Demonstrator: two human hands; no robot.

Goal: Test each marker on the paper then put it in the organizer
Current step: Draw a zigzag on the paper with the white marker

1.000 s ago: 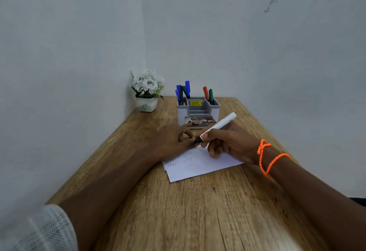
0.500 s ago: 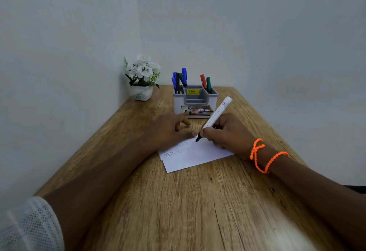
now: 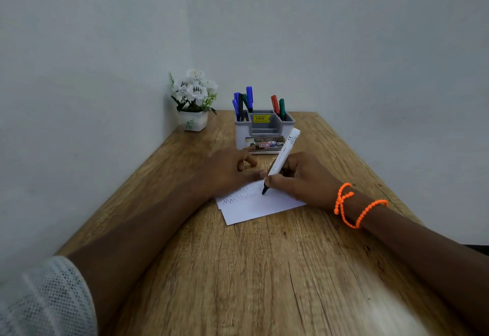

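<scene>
My right hand (image 3: 304,179) grips a white-barrelled marker (image 3: 284,153), tilted back toward the organizer, its dark tip touching the white paper (image 3: 259,207). Zigzag lines are drawn on the paper's left part. My left hand (image 3: 227,171) rests palm down on the paper's far left corner, fingers loosely curled; whether it hides a cap I cannot tell. Just behind my hands stands the grey organizer (image 3: 264,134). Several blue and dark markers (image 3: 243,102) stand in its left compartment, a red one and a green one (image 3: 279,106) in its right.
A small white pot of white flowers (image 3: 194,100) sits in the far left corner of the wooden table (image 3: 251,269). Walls close in on the left and behind. The table's right edge runs beside my right forearm, which wears an orange cord.
The marker tip has come down from beside my left fingers onto the paper, and the barrel has tilted more upright. My left hand stays on the paper.
</scene>
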